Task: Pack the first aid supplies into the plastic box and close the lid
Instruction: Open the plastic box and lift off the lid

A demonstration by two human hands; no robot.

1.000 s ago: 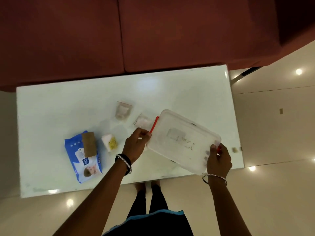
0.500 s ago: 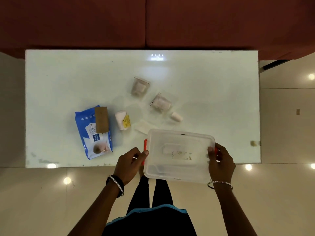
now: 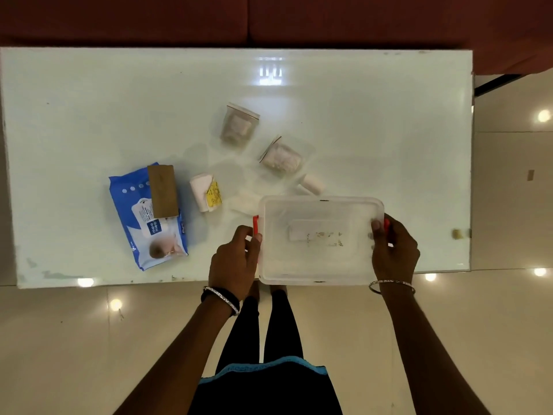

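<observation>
A clear plastic box (image 3: 320, 241) with its lid on and red side clips sits at the table's near edge. My left hand (image 3: 236, 262) grips its left end at the red clip, and my right hand (image 3: 393, 253) grips its right end. On the table beyond lie a blue wet-wipes pack (image 3: 140, 223) with a brown card (image 3: 163, 191) on top, a white roll with a yellow label (image 3: 206, 193), a flat white pad (image 3: 244, 202), two clear zip bags (image 3: 239, 125) (image 3: 281, 157) and a small white bandage roll (image 3: 312, 184).
The white glass table (image 3: 89, 100) ends just under the box, with shiny floor tiles (image 3: 493, 324) below and to the right. A dark red sofa (image 3: 269, 19) runs along the far side. My legs show beneath the near edge.
The box has swung from a tilted position at the right to lie square at the near edge, held by both hands. The view has shifted, so the whole table now shows.
</observation>
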